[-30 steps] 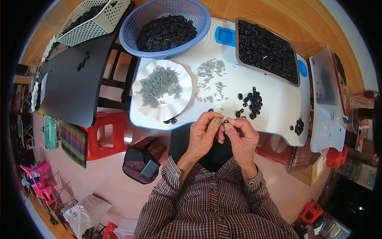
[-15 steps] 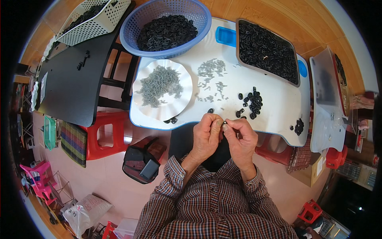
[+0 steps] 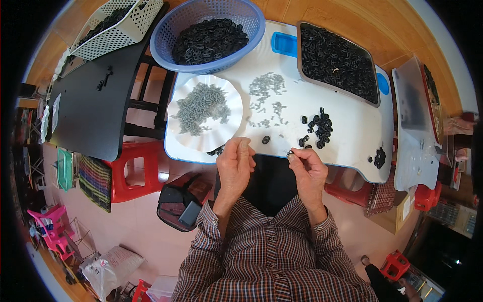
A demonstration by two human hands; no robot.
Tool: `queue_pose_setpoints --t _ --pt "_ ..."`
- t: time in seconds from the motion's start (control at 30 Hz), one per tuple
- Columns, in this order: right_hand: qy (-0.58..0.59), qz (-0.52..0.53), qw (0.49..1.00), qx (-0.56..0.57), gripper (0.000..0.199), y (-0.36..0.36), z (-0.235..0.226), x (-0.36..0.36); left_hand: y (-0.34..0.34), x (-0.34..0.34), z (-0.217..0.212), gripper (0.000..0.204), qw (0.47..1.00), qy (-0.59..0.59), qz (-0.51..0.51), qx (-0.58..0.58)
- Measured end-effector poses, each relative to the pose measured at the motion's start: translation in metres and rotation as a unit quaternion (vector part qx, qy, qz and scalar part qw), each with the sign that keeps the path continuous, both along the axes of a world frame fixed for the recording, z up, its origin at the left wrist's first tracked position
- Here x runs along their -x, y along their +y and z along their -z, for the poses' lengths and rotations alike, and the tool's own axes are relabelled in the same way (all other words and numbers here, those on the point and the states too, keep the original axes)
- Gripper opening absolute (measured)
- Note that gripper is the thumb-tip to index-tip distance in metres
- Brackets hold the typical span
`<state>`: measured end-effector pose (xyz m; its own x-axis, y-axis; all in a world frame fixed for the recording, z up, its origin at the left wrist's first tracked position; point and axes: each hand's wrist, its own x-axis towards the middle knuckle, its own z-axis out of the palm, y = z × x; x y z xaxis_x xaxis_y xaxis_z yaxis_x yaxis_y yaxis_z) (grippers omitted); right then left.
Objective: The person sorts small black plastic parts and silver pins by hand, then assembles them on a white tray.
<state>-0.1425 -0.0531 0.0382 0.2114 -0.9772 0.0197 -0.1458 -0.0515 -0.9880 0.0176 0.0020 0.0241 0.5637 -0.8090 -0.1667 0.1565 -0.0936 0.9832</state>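
My right hand (image 3: 309, 175) pinches a small black oval part (image 3: 290, 153) between thumb and fingertips at the near edge of the white table (image 3: 347, 146). My left hand (image 3: 234, 168) is apart from it, at the same edge, with thumb and fingers closed together; what they hold, if anything, is hidden. Beside it lie a few black parts (image 3: 216, 151), partly behind the hand, and a white wavy-rimmed plate (image 3: 178, 133) heaped with small grey pins (image 3: 201, 108). A single black oval part (image 3: 266, 140) sits between my hands. Farther right is a loose group of black parts (image 3: 322, 126).
Grey pins (image 3: 266, 85) are scattered mid-table. A blue basket (image 3: 158, 38) and a metal tray (image 3: 338, 90), both full of black parts, stand at the back. A small black pile (image 3: 379, 158) lies right. Red stools (image 3: 132, 186) and a black bag (image 3: 176, 209) are below.
My hands have moved apart, the left going left toward the plate while the right keeps the black part. A person's leg and foot have come into view at the lower right.
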Motion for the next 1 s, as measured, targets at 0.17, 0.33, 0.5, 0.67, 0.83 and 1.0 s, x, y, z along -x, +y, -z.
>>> queue_pose_setpoints --t 0.17,0.33,0.5,0.67,0.83,1.0 --pt "0.012 -0.015 0.998 -0.058 0.014 0.006 -0.001 0.006 -0.001 0.001 0.012 0.007 0.956 -0.293 -0.007 0.010" --pt "0.005 -0.012 0.998 -0.065 0.014 0.007 -0.002 0.007 -0.018 0.015 0.013 0.018 0.882 -0.470 0.017 -0.013" --pt "-0.001 -0.011 0.997 -0.071 0.014 0.008 -0.003 0.006 -0.024 0.019 0.012 0.018 0.850 -0.522 0.053 -0.057" --pt "-0.012 -0.010 0.998 -0.057 0.014 0.009 -0.002 0.006 -0.023 0.017 0.018 0.014 0.848 -0.527 0.052 -0.004" --pt "-0.048 0.016 0.998 -0.046 0.012 0.007 -0.008 -0.002 -0.012 0.018 0.005 0.016 0.914 -0.395 0.060 0.068" --pt "-0.097 0.005 0.995 0.009 0.009 -0.001 -0.010 -0.009 -0.003 0.023 -0.015 0.017 0.931 -0.335 0.081 0.125"
